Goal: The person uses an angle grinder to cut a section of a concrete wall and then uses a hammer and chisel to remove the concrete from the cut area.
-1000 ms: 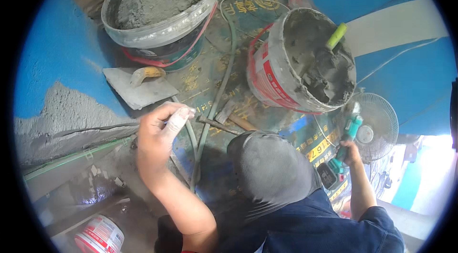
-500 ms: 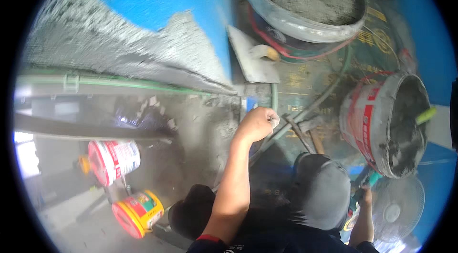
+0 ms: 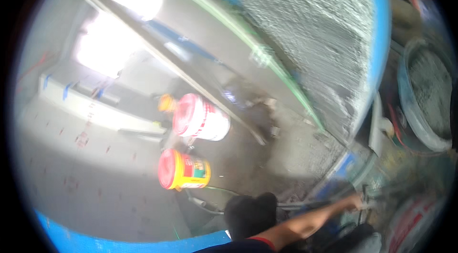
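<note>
My left forearm reaches right across the lower part of the view. My left hand (image 3: 354, 202) is low over the floor clutter, beside a thin grey tool whose kind the blur hides. Its fingers are smeared, so their grip cannot be read. My right hand is out of view. Farther up from the left hand, a plastering trowel (image 3: 376, 129) with a yellowish handle leans near the wall corner. Beyond it stands a wide tub (image 3: 409, 92) of grey powder. A red-and-white bucket (image 3: 410, 227) shows in a blur at the lower right.
A wall panel with rough grey plaster (image 3: 305, 29) and a blue edge rises at the upper right. A white bucket with a pink lid (image 3: 214, 122) and a yellow bucket (image 3: 196, 172) stand left of centre. A long straight bar (image 3: 162, 57) slants above them.
The view has swung left, so the buckets and wall have shifted right. My right hand, near a green-and-black tool before, has left the view. My left hand now appears lower and farther right.
</note>
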`<state>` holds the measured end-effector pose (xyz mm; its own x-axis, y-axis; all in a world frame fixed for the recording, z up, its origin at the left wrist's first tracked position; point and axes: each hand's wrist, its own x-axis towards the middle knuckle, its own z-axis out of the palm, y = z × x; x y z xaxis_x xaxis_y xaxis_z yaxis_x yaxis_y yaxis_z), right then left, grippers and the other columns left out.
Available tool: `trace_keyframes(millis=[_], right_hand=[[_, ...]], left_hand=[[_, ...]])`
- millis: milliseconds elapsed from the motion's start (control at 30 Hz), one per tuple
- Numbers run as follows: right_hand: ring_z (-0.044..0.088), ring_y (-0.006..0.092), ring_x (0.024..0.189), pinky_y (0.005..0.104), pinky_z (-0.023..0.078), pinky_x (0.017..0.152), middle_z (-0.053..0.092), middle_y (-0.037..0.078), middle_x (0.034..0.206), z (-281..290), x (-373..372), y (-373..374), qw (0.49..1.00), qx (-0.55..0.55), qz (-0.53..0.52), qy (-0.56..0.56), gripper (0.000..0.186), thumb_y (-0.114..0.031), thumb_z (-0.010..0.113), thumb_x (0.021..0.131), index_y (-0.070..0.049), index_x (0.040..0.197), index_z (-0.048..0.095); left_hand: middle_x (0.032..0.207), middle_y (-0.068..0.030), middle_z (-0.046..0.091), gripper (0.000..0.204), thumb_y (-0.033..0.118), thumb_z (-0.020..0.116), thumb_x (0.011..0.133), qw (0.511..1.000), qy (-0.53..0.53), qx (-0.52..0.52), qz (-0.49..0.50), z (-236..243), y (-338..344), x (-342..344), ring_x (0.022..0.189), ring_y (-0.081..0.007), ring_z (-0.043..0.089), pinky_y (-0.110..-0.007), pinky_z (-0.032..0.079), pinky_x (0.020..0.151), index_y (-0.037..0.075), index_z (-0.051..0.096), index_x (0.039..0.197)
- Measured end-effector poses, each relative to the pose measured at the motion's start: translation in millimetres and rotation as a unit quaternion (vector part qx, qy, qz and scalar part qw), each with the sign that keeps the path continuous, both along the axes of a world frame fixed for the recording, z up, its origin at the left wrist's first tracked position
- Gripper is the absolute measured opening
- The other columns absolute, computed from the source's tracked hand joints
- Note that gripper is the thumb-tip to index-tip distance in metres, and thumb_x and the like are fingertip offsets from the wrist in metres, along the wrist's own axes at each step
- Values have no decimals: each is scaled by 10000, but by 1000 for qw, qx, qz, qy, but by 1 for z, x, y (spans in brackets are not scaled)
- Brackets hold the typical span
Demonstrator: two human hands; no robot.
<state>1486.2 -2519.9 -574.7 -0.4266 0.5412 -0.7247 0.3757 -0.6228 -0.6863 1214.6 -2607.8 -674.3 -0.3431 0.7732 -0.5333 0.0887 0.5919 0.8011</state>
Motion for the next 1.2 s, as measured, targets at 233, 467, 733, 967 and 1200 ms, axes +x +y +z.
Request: trace_keyframes(millis=[233, 467, 733, 967, 1200], right_hand=[[589, 274, 889, 393, 476, 743, 594, 111, 1010, 12, -127, 26, 927, 267, 242, -102, 378, -262, 623, 816, -54, 1122, 545], [578, 310, 905, 418, 471, 751, 578, 139, 1022, -4, -131, 45, 884, 341, 264, -180, 398, -252, 635, 806, -44, 1128, 528], [565, 351, 923, 446, 467, 760, 560, 170, 1035, -10, -103, 21, 872, 347, 262, -225, 422, -241, 649, 795, -33, 1134, 509], [554, 386, 938, 470, 463, 769, 543, 198, 1048, -13, -77, 16, 860, 361, 253, -256, 444, -231, 661, 785, -23, 1139, 492], [542, 422, 954, 494, 458, 777, 527, 226, 1060, -20, -50, 3, 846, 385, 249, -273, 468, -221, 673, 775, -13, 1145, 475]], left_hand=[[832, -215, 627, 473, 395, 391, 996, 998, -49, -50, -8, -74, 91, 110, 795, -372, 611, -502, 426, 743, -27, 603, 951], [973, -219, 631, 480, 411, 418, 974, 996, -63, -59, 15, -37, 115, 103, 888, -378, 602, -491, 437, 771, -31, 570, 1086], [592, -75, 558, 345, 316, 601, 884, 965, -134, 45, -222, 220, 71, -52, 563, -168, 544, -324, 429, 559, -20, 647, 820], [886, -147, 612, 284, 237, 623, 906, 800, -248, 542, -73, 453, 35, -72, 821, -286, 599, -414, 481, 741, -47, 621, 903], [967, -145, 620, 338, 300, 649, 911, 675, -281, 682, -23, 447, 36, -35, 880, -266, 571, -375, 478, 773, -35, 680, 949]])
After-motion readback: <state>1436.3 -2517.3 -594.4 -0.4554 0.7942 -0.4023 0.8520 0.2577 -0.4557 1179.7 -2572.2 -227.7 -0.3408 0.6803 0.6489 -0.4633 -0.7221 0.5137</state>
